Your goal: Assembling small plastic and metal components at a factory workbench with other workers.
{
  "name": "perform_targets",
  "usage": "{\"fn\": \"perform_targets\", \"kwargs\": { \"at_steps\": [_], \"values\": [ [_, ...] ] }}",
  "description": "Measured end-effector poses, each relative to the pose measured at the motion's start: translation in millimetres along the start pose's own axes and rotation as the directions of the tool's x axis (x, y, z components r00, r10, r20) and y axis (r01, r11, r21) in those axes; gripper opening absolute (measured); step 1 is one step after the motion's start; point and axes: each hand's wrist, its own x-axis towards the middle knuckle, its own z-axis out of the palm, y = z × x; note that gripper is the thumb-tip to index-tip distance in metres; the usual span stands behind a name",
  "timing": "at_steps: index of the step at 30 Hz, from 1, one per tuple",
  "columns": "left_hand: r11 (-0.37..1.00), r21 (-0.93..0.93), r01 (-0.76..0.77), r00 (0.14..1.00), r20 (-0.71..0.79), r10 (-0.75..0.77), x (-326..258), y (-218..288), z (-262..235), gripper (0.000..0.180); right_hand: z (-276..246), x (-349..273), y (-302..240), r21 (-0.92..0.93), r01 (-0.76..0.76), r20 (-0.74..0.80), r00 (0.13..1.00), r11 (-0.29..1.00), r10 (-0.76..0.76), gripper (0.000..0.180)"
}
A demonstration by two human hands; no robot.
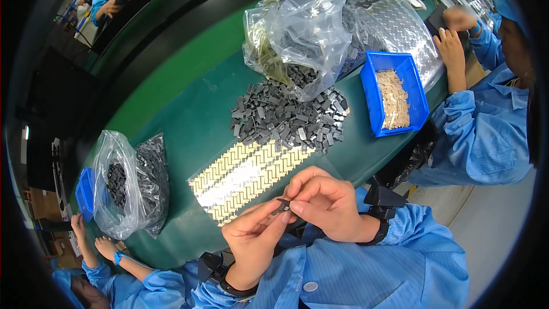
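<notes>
Stretching out before us, the green tabletop (177,109) is carrying a clear plastic bag (309,37), a heap of black pieces (269,115) and a sheet of beige strips (231,186). Beside that sheet, the left hand (253,239) and right hand (329,206) are sharing a pinched grip on one small black piece (281,205).

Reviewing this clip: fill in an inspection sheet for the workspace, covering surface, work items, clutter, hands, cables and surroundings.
Surface: green bench.
Work items: small black piece at the fingertips; pile of black pieces touching a sheet of pale pieces; blue bin holding tan pieces.
Clutter: large clear bag behind the pile; another bag of dark pieces leftward.
Hands: left hand and right hand both pinch the small black piece.
Cables: nothing seen around the hands.
Surroundings: co-workers in blue at right, lower left and upper left.
</notes>
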Motion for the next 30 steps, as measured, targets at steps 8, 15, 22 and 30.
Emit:
{"fn": "perform_targets", "kwargs": {
  "at_steps": [8,15,22,30],
  "values": [
    [0.999,-0.036,-0.002,1.000,-0.029,0.001,1,-4,2,0.029,2,-2,1,-0.030,-0.017,-0.069,0.997,0.999,0.015,0.005],
    [0.969,-0.239,0.057,0.996,-0.047,-0.070,-1,-5,4,0.026,3,-1,4,-0.095,0.056,-0.075,0.995,0.994,-0.064,0.004],
    [0.957,-0.281,0.064,0.994,-0.070,-0.087,0,-2,9,0.025,4,0,8,-0.074,0.077,-0.092,0.992,0.994,-0.084,0.006],
    [0.972,-0.233,0.037,0.995,-0.083,-0.058,0,-3,10,0.025,4,0,7,-0.126,0.087,-0.105,0.989,0.988,-0.101,0.006]
  ]
}}
